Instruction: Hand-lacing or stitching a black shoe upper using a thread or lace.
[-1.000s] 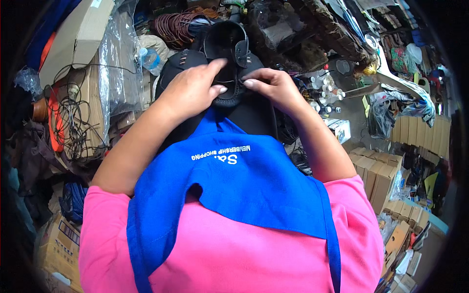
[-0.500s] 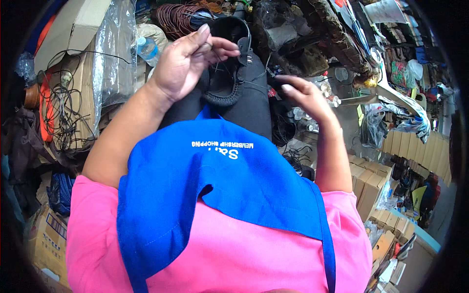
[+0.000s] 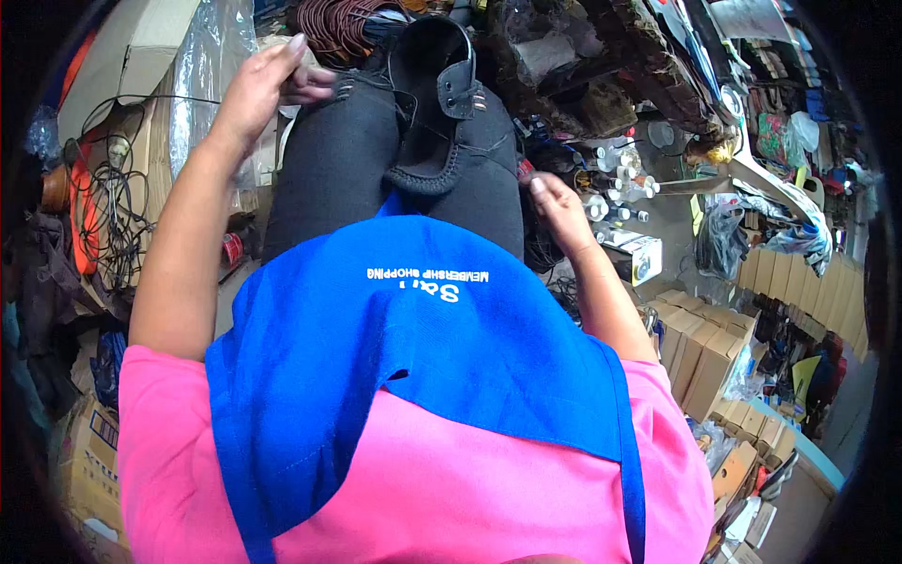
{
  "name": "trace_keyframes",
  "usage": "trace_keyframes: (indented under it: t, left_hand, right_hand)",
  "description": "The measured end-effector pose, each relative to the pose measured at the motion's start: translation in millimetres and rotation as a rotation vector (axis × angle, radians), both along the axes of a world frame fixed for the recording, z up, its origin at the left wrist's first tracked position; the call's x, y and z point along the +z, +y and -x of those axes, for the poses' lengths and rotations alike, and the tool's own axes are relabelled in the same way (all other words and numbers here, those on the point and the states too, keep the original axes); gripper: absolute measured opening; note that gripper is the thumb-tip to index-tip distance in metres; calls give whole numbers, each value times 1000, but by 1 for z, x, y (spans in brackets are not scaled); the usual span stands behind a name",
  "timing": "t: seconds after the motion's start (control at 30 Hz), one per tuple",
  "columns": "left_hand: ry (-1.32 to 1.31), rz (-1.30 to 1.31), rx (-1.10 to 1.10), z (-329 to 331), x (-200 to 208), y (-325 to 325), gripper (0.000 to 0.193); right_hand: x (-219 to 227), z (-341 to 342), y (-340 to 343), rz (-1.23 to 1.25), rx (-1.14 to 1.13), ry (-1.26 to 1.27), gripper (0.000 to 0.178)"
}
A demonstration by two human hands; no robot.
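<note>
1. Up at the top left of my view, the left hand (image 3: 258, 89) is raised beside the knee, fingers curled together and pinching what looks like a thin dark thread; I cannot tell how firmly.
2. Just right of it I see one black shoe (image 3: 434, 103) lying on the lap, across the black trousers (image 3: 348, 160), its opening facing up and a buckled strap at its right edge.
3. On the other side of the lap, the right hand (image 3: 559, 207) is loosely curled near the right thigh, apart from the shoe; I cannot tell whether it grips anything.
4. Below both hands I see a blue apron (image 3: 423, 348) with one line of small white lettering and larger white letters under it, worn over a pink shirt (image 3: 451, 489).
5. Beyond the left hand, one coil of brown cord (image 3: 334, 23) lies at the top edge.
6. Far left, I count one large tan cardboard box (image 3: 127, 56) next to clear plastic wrap (image 3: 202, 75).
7. Lower right, plain brown cartons (image 3: 705, 352) stand in a stack, too packed to count.
</note>
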State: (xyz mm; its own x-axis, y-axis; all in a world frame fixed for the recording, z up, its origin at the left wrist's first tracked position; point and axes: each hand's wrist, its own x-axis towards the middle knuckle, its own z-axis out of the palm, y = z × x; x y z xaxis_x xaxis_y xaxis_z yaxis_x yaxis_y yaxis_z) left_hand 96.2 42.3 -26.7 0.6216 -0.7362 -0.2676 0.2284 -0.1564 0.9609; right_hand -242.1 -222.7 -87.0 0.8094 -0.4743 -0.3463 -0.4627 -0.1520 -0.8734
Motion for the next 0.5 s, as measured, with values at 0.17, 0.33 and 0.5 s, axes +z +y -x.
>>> trace_keyframes:
  t: [0.17, 0.33, 0.5]
  left_hand:
    - [-1023, -115, -1, 53, 19, 10, 24]
    - [-1156, -92, -511, 125, 24, -12, 49]
    - [-1313, -23, -496, 122, 8, -23, 36]
  right_hand:
    - [24, 5, -12, -580, -478, -69, 75]
    - [29, 3, -32, -193, -467, 24, 58]
    - [71, -49, -19, 577, 27, -196, 37]
